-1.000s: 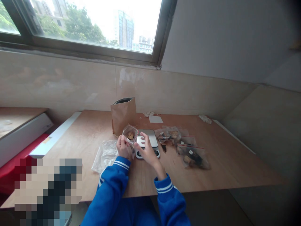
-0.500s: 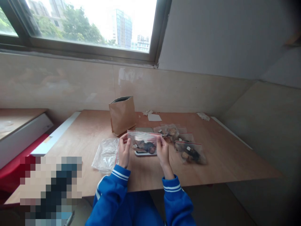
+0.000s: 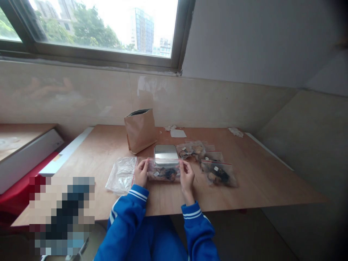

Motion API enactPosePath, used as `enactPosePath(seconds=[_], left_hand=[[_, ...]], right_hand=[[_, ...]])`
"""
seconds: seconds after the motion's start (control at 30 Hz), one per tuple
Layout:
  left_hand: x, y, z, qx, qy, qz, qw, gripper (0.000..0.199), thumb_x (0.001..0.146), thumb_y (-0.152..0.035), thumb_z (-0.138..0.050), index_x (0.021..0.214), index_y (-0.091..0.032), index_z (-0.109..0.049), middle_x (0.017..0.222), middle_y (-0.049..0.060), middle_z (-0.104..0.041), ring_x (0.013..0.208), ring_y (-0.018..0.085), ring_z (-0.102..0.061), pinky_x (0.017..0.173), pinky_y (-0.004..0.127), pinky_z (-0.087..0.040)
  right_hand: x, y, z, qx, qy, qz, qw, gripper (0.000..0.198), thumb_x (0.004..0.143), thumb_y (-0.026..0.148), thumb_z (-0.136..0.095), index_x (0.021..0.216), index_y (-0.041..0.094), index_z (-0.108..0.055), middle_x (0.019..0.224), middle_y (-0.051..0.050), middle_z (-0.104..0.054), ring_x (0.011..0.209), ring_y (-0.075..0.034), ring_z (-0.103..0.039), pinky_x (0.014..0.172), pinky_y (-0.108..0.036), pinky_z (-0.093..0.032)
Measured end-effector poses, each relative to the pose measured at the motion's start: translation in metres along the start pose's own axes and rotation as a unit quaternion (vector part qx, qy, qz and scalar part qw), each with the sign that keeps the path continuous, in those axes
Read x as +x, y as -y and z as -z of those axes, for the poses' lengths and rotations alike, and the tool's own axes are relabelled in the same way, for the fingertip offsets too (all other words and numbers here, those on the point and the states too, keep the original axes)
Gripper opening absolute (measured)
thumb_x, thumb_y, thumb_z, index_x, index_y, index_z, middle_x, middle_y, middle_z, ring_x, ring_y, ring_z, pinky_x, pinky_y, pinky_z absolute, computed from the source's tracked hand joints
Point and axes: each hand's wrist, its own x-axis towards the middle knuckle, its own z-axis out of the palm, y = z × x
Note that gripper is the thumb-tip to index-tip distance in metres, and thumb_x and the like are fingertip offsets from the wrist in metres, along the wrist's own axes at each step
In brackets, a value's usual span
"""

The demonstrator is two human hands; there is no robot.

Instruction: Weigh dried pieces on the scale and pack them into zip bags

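Between my two hands is a clear zip bag (image 3: 164,174) with dark, dried-looking pieces and a small white label in it. My left hand (image 3: 141,173) pinches its upper left corner. At the upper right corner, my right hand (image 3: 187,177) pinches the edge in the same way. Just beyond the bag lies a flat digital scale (image 3: 165,153) with a shiny metal plate; the bag covers its front part. Left of my left hand is a stack of clear, flat zip bags (image 3: 121,175) with a red edge.
Several filled zip bags (image 3: 219,174) lie in a heap to the right. A brown paper pouch (image 3: 140,130) stands upright with its top open behind the scale. Farther back are a white paper (image 3: 178,133) and crumpled tissue (image 3: 235,132). The wooden table (image 3: 261,181) meets the wall.
Both hands have lowered the filled bag toward me, uncovering more of the scale's plate. Fingers of both hands have moved along the top edge to its corners.
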Motion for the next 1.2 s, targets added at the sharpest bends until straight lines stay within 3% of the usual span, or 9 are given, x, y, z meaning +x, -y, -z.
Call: enactPosePath(seconds=[0.27,0.5,0.67,1.0,1.2], left_hand=[[-0.007,-0.002,-0.001,0.078,-0.011,-0.057,0.995,0.035,0.077,-0.056,-0.061,0.073,-0.021,-0.065,0.071,0.003,-0.070,0.071,0.019,-0.066,0.072,0.033,-0.052],[-0.008,0.003,0.001,0.084,0.012,-0.046,0.995,0.035,0.079,-0.055,-0.059,0.075,-0.021,-0.065,0.074,0.004,-0.071,0.074,0.020,-0.068,0.076,0.035,-0.053],[-0.010,0.000,0.001,0.064,0.041,-0.040,0.996,0.038,0.074,-0.057,-0.063,0.079,-0.019,-0.067,0.078,0.005,-0.072,0.078,0.020,-0.067,0.076,0.035,-0.053],[-0.010,0.006,-0.003,0.046,0.019,-0.030,0.998,0.039,0.072,-0.055,-0.067,0.082,-0.018,-0.064,0.076,0.006,-0.072,0.073,0.020,-0.069,0.068,0.034,-0.055],[-0.012,0.003,-0.001,0.038,0.046,-0.012,0.998,0.038,0.073,-0.052,-0.068,0.085,-0.016,-0.066,0.079,0.007,-0.073,0.077,0.019,-0.069,0.075,0.033,-0.054]], right_hand=[[-0.004,0.005,0.003,0.012,-0.001,0.003,1.000,0.037,0.086,0.050,-0.054,0.090,0.015,-0.063,0.076,-0.005,-0.066,0.067,-0.016,-0.061,0.064,-0.028,-0.049],[-0.003,0.005,0.004,0.038,-0.009,-0.011,0.999,0.037,0.085,0.051,-0.054,0.089,0.015,-0.061,0.072,-0.004,-0.066,0.069,-0.017,-0.063,0.067,-0.030,-0.051],[-0.005,0.007,0.003,0.043,0.033,-0.029,0.998,0.036,0.083,0.050,-0.059,0.092,0.016,-0.063,0.079,-0.005,-0.068,0.071,-0.017,-0.063,0.066,-0.029,-0.050],[-0.002,0.000,0.003,0.073,0.031,-0.037,0.996,0.033,0.078,0.046,-0.065,0.087,0.015,-0.066,0.084,-0.006,-0.069,0.079,-0.018,-0.065,0.077,-0.032,-0.051],[-0.003,0.002,0.002,0.076,0.042,-0.043,0.995,0.031,0.080,0.045,-0.064,0.089,0.015,-0.066,0.082,-0.005,-0.068,0.078,-0.018,-0.064,0.075,-0.030,-0.051]])
